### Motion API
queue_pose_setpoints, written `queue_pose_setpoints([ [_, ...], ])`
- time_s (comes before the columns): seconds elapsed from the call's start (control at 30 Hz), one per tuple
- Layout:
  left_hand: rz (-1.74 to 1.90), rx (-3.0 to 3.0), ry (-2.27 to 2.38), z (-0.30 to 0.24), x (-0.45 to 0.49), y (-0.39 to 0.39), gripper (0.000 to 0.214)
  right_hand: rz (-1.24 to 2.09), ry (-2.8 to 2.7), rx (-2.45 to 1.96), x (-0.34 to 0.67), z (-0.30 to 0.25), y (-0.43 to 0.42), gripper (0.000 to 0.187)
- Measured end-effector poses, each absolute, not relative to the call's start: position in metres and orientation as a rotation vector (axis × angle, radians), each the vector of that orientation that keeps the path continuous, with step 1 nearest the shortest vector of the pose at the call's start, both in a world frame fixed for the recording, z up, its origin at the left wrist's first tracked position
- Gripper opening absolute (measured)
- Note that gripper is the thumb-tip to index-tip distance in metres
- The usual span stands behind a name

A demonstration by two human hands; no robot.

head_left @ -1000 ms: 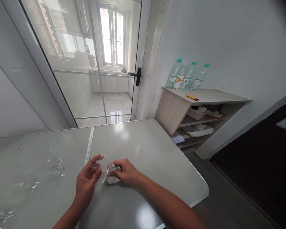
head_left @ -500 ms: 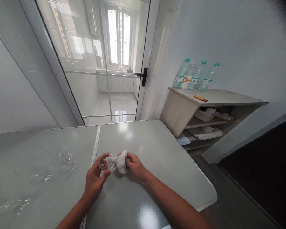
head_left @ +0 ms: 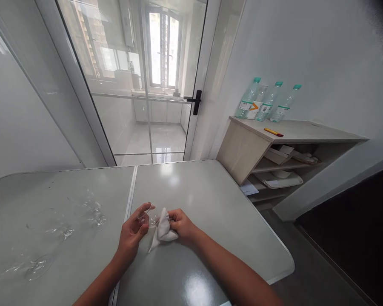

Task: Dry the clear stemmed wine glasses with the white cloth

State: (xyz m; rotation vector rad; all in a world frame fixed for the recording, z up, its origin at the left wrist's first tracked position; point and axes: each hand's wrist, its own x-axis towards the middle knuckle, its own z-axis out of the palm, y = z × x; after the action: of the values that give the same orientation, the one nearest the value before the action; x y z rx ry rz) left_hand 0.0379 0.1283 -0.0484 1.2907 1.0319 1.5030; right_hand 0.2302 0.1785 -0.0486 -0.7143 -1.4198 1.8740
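Note:
Over the middle of the table, my left hand (head_left: 134,227) is curled round the bowl of a clear stemmed glass (head_left: 152,216). The glass is tilted sideways, its far end hidden behind a white cloth (head_left: 164,229). Fingers of my right hand (head_left: 180,224) pinch that cloth against the glass, and a corner of it hangs toward the table. Whether the right fingers also grip the stem or base through the cloth, I cannot tell. To the left, several more clear glasses (head_left: 38,265) rest on the table, faint against its surface.
The grey table (head_left: 207,191) has a pale seam (head_left: 131,187) across it. Behind stands a glass door (head_left: 166,140) with a black handle (head_left: 197,102). At right, a wooden shelf unit (head_left: 242,148) bears plastic bottles (head_left: 266,102) and a yellow-red stick-like item (head_left: 273,132).
The cloth has shifted in my right hand and a corner now hangs lower. The glass has turned slightly in my left hand. The view has swung a little to the left.

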Motion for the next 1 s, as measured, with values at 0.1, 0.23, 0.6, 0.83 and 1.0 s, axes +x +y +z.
queue_pose_setpoints([
  [0.1, 1.521, 1.289, 1.018, -0.047, 0.039, 0.127, 0.062, 1.814, -1.266, -0.749, 0.230, -0.048, 0.180, 0.037],
  [0.23, 1.540, 1.344, 1.062, -0.044, 0.037, 0.126, 0.062, 1.491, -1.694, -0.686, 0.232, -0.042, 0.177, 0.019],
  [0.6, 1.462, 1.291, 1.063, -0.051, 0.038, 0.130, 0.067, 1.915, -1.645, -0.577, 0.237, -0.045, 0.177, 0.037],
  [0.83, 1.528, 1.248, 1.029, -0.049, 0.037, 0.130, 0.076, 1.992, -1.107, -0.658, 0.227, -0.049, 0.176, 0.047],
  [1.0, 1.620, 1.242, 1.054, -0.047, 0.036, 0.131, 0.066, 1.563, -0.849, -0.817, 0.235, -0.050, 0.192, 0.046],
])
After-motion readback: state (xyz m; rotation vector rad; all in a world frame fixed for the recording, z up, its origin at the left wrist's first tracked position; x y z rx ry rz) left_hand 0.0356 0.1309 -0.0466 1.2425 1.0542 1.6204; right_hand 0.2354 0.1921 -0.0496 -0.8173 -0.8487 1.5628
